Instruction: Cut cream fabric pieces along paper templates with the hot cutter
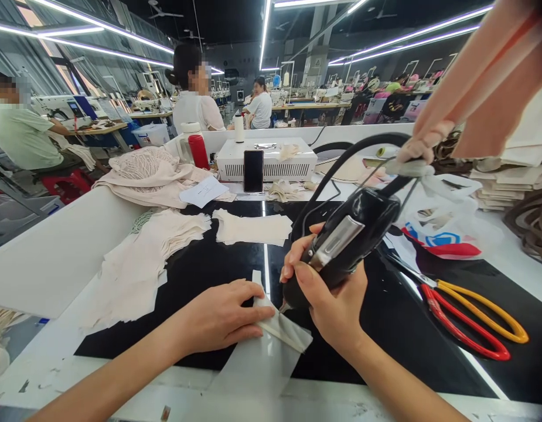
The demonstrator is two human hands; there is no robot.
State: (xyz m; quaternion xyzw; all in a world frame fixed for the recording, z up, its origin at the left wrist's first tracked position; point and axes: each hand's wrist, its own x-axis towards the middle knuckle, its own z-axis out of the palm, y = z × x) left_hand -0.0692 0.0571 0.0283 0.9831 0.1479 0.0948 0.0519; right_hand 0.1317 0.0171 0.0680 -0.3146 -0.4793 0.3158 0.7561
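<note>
My right hand (336, 305) is wrapped around a black handheld power tool (354, 240) with a silver lever on its side. The tool's narrow metal tip points down at a whitish fabric strip (288, 331). My left hand (224, 316) lies with its fingers stretched over the strip, pressing it against the black tabletop (200, 275). Beneath the strip runs a translucent white sheet (257, 369) toward the table's front edge. A pale fabric piece (253, 227) lies behind the hands, with a fanned stack of similar pieces (143, 258) on the left.
Red-and-yellow-handled scissors (468, 319) lie at right, near a plastic bag (446, 223). A black hose (341, 170) arches up from the tool, by hanging pink cloth (486, 88). A phone (253, 171) leans on a white box (275, 158). Several people sit farther back.
</note>
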